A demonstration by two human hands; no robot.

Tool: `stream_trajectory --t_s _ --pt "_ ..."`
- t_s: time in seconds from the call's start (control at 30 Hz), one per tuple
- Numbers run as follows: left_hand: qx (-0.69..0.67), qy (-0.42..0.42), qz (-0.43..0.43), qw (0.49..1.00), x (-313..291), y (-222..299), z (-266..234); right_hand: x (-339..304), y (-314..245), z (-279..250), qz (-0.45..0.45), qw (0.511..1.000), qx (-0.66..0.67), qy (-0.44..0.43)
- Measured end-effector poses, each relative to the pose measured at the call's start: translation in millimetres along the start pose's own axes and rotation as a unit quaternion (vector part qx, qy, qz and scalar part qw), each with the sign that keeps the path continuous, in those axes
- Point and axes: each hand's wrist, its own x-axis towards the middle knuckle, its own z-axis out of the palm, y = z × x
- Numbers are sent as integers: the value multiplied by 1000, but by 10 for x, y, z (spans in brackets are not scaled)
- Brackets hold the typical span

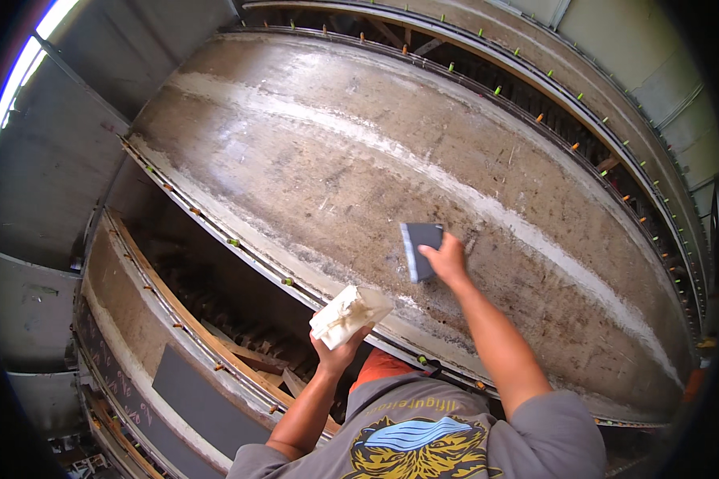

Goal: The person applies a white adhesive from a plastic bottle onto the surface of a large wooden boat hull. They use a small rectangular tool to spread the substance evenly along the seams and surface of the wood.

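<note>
My left hand (338, 353) grips a white block-shaped piece (345, 318) from below, near the close edge of a long curved panel. Off-white, uneven smears show on top of that piece; I cannot make out exactly what it is. Over the panel, my right hand (450, 262) pinches a dark grey flat spreader (425, 243) with a whitish left edge. Whether the spreader touches the surface is unclear. The brownish panel (295, 176) is worn and stained, with a pale band (423, 168) running along it and whitish patches near its rims.
Green and orange pegs (287, 281) line the panel's edge rail. Another curved panel (128, 295) lies at the lower left, with a dark grey sheet (192, 391) on it. Dark gaps with wooden framing separate the panels. Grey metal walls (48, 160) stand at the left.
</note>
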Motion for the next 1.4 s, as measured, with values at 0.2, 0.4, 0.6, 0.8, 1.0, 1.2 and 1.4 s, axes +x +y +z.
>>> stream_trajectory --t_s 0.2,0.4,0.6,0.8,1.0,1.2,1.4 --pt "4 3 -13 1000 7 -40 -69 353 434 36 103 993 -46 34" --pt "15 -19 -14 1000 9 -107 -92 81 912 -1029 88 987 -18 133" --pt "-14 -57 -13 998 93 66 4 389 799 -140 68 990 23 120" --pt "-47 -63 -23 997 60 316 273 -232 1906 -2057 220 934 162 231" --pt "-64 -158 -19 985 -59 274 774 -959 2597 -3356 241 904 -114 335" --pt "110 -285 99 947 -197 740 1714 -2095 3432 -4058 249 866 -10 433" --pt "302 -435 184 828 -577 1298 2849 -3004 3966 -4564 268 855 -15 443"
